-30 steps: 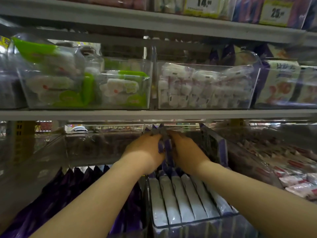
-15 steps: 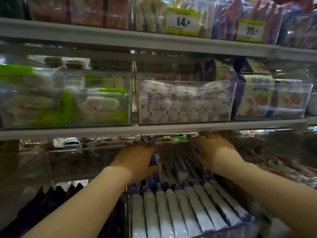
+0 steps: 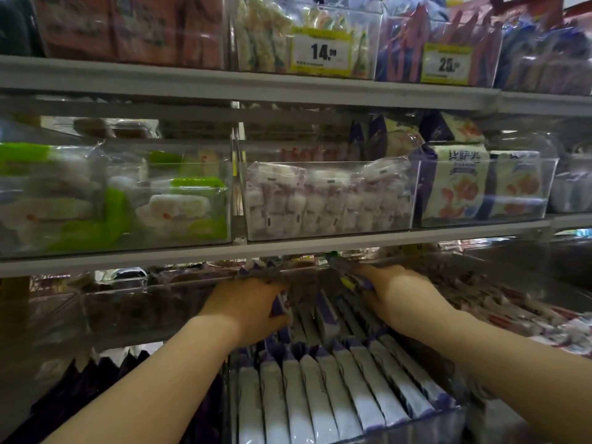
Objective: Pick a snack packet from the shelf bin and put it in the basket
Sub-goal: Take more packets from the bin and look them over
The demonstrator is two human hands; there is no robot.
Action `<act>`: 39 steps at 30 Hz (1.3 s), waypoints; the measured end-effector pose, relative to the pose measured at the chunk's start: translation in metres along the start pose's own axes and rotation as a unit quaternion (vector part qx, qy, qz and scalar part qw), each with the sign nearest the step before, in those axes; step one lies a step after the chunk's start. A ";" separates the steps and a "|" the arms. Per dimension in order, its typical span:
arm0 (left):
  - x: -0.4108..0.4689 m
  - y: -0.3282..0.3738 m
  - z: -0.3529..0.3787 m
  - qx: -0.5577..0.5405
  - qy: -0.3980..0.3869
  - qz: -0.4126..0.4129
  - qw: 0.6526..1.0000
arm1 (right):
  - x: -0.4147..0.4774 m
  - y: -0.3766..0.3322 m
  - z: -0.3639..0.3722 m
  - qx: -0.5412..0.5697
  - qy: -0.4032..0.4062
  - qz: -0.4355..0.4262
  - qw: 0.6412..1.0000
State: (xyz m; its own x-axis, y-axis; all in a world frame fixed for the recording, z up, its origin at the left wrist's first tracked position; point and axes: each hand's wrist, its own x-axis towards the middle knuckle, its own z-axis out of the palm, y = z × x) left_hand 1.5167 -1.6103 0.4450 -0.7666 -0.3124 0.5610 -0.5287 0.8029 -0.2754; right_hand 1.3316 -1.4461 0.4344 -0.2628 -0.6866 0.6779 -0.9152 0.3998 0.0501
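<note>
My left hand [image 3: 246,310] and right hand [image 3: 403,299] are both deep in the clear bin [image 3: 416,426] at the lower middle of the frame, under the edge of the grey shelf [image 3: 288,249]. The bin holds white packets [image 3: 323,395] with purple ends, standing on edge in a tight row that runs from the bottom of the frame up to my hands.

My left fingers [image 3: 269,285] are curled, thumb below, and they pinch the purple top edge of one snack packet [image 3: 281,307] at the far end of the row, left of centre. My right fingers [image 3: 362,272] lie narrow over a purple-and-yellow packet top [image 3: 354,282] just right of centre; the blur hides whether they grip it or only rest on it. A few upright packets stand in the gap between my two hands.

In the lower left sit dark purple bags [image 3: 96,379]; at the right edge lie red-and-white wrappers [image 3: 512,315]. Above the shelf, a clear bin of small white sweets [image 3: 326,203] fills the centre, and yellow price tags [image 3: 322,52] hang near the top.
</note>
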 end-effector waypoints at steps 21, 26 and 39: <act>-0.154 0.182 -0.007 -0.653 0.137 -0.195 0.719 | -0.236 -0.046 -0.028 0.788 0.072 0.203 0.576; -0.190 0.202 0.010 -0.753 0.072 -0.223 0.615 | -0.280 -0.066 0.000 0.786 -0.028 0.234 0.572; -0.306 0.206 0.091 -0.742 -0.158 -0.170 0.629 | -0.339 -0.086 0.052 0.683 -0.106 0.292 0.661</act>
State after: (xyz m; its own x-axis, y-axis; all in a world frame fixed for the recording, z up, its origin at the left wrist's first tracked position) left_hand 1.6093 -1.3958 0.1452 -0.8595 -0.4910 0.1419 0.0603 0.1783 0.9821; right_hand 1.4833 -1.2793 0.1616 -0.5973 -0.7850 0.1644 -0.0223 -0.1886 -0.9818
